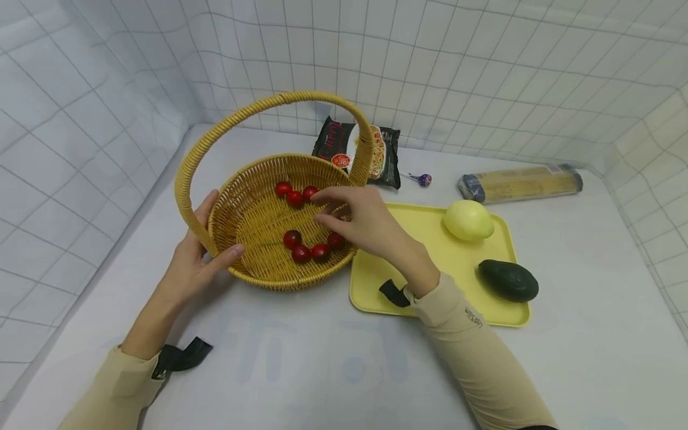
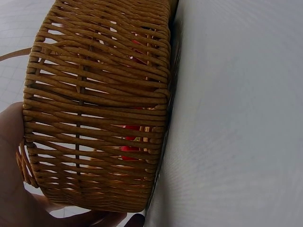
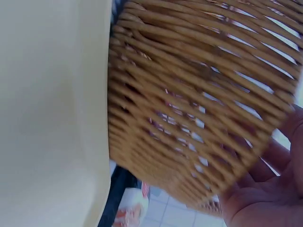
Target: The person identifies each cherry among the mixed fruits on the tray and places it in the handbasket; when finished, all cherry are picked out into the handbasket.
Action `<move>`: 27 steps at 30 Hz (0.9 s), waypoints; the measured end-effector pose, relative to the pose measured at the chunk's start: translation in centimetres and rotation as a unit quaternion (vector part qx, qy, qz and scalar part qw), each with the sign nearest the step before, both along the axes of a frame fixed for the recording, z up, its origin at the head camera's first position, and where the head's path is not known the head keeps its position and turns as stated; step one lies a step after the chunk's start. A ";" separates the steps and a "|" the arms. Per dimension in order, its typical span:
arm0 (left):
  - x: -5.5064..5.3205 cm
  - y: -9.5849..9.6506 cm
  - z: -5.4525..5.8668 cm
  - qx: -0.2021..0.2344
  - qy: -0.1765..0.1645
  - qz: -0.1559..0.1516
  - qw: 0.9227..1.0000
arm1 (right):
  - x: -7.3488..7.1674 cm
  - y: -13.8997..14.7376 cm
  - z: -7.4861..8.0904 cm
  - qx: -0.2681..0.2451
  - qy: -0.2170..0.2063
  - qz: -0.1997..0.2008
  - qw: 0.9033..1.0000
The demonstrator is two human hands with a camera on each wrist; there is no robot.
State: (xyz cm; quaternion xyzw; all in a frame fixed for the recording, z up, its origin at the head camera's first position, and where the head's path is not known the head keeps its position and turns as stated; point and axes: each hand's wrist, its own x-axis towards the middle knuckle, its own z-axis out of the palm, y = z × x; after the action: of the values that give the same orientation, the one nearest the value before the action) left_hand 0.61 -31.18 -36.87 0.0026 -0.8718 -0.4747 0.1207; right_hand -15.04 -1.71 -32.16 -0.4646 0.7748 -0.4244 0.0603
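Observation:
A yellow wicker basket [image 1: 279, 280] with a tall arched handle stands on the white table. Small round red fruits [image 1: 301, 254], which look like cherries, lie inside in two groups. My left hand [image 1: 190, 263] grips the basket's left side, thumb over the rim and fingers around the outside. In the left wrist view the woven wall [image 2: 99, 109] fills much of the picture. Reaching over the right rim, my right hand [image 1: 365, 221] has its fingertips beside the back fruits, thumb and forefinger apart with nothing visible between them. Its other fingers are partly hidden.
Right of the basket, a yellow tray [image 1: 430, 257] holds a yellow-green lemon-like fruit [image 1: 467, 220] and a dark green avocado [image 1: 507, 279]. Behind are a black food packet [image 1: 384, 155], a lollipop [image 1: 424, 180] and a long pack of noodles [image 1: 521, 184]. White gridded walls surround the table.

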 end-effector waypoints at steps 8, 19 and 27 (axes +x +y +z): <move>0.0 0.2 0.0 -0.004 -0.001 0.001 1.000 | 0.4 4.2 0.5 0.001 0.025 -0.012 1.000; -0.5 -0.1 -0.1 -0.022 -0.007 0.000 1.000 | 0.7 9.6 0.8 -0.010 0.085 -0.090 0.992; -0.1 -0.3 -0.4 -0.017 -0.001 0.004 1.000 | 1.2 14.0 0.0 0.039 0.130 -0.157 0.978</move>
State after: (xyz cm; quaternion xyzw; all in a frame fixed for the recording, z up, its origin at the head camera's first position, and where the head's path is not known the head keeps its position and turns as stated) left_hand 0.49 -31.47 -37.31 0.0043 -0.8799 -0.4593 0.1216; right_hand -13.88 12.26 -32.16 -0.3859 0.8551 -0.3342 -0.0905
